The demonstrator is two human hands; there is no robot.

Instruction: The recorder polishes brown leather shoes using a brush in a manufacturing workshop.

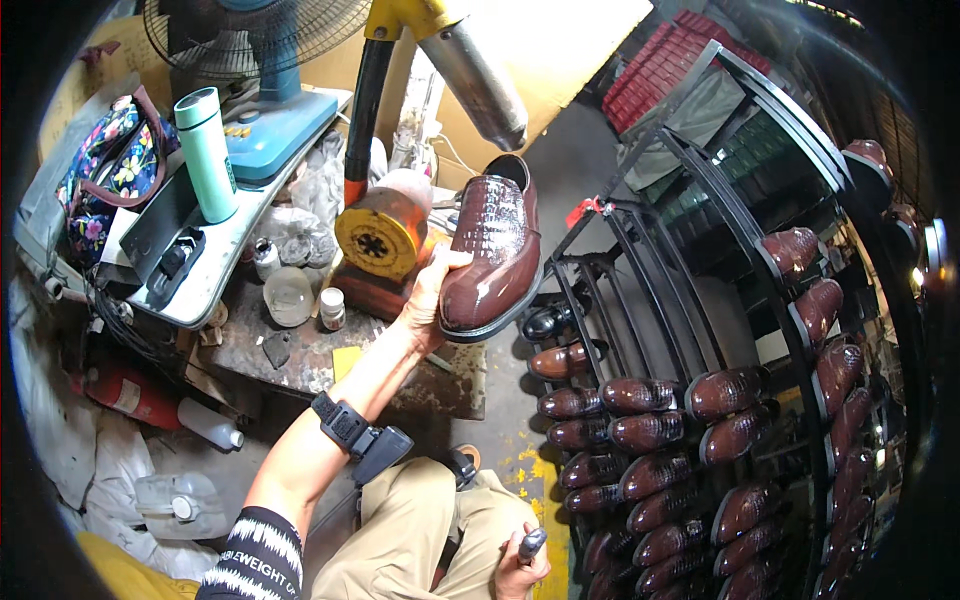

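Note:
My left hand [428, 305], at the end of an outstretched arm with a black strap, grips a glossy brown leather shoe [490, 245] by its toe end. The shoe has a textured pattern over its upper and a dark sole, and its opening points up and away. Just above the opening hangs a metal cylinder with a tapered tip [475, 85], fixed to a yellow head. Low in the picture, over my right thigh, my right hand [520, 572] is closed around a small tool with a dark, shiny rounded end [532, 544]; its kind I cannot make out.
Left of the shoe, a machine with a yellow round hub [377, 243] stands on a worn bench [300, 350] with jars and a small white bottle [332, 308]. A green flask [206, 155] and a fan [275, 110] are farther left. Racks of brown shoes [645, 430] fill the right.

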